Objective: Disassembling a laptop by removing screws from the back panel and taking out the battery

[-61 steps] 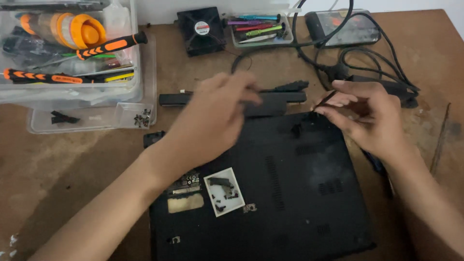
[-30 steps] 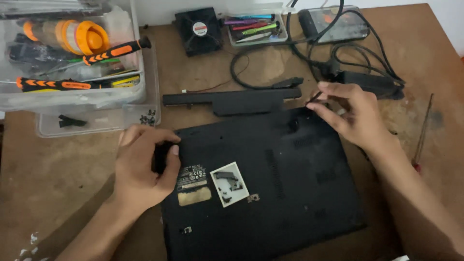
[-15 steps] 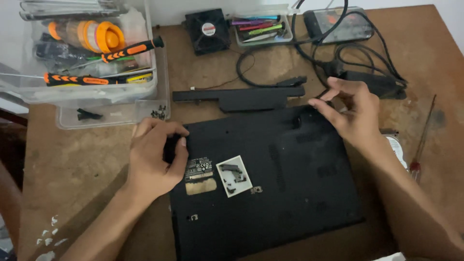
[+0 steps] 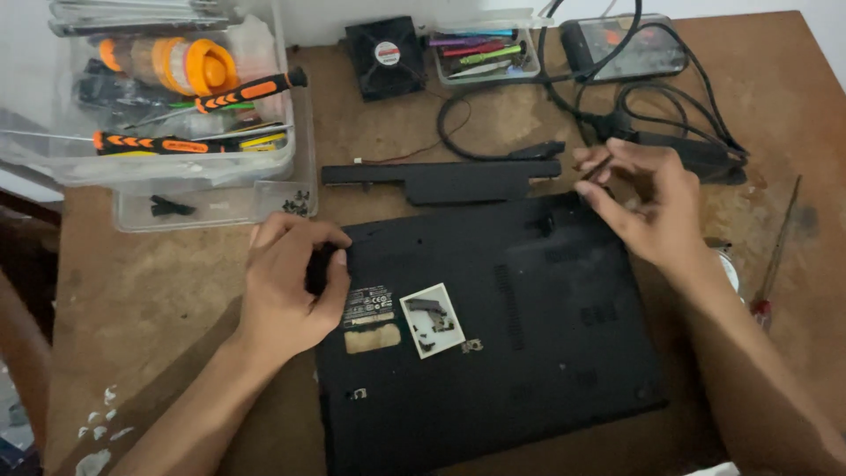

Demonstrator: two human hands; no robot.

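Laptop, black and turned underside up, fills the middle of the brown table in the head view. The left hand curls over its near-left corner, fingers wrapped on the edge and steadying it. The right hand hovers at the far-right corner, fingers pinched narrow around a thin dark tool or screw; which it is cannot be told. The long black battery lies apart, just beyond the laptop's far edge, so the work seems to be at the fastener-removal stage. The next move likely calls for steady, precise fingertip work at that corner.
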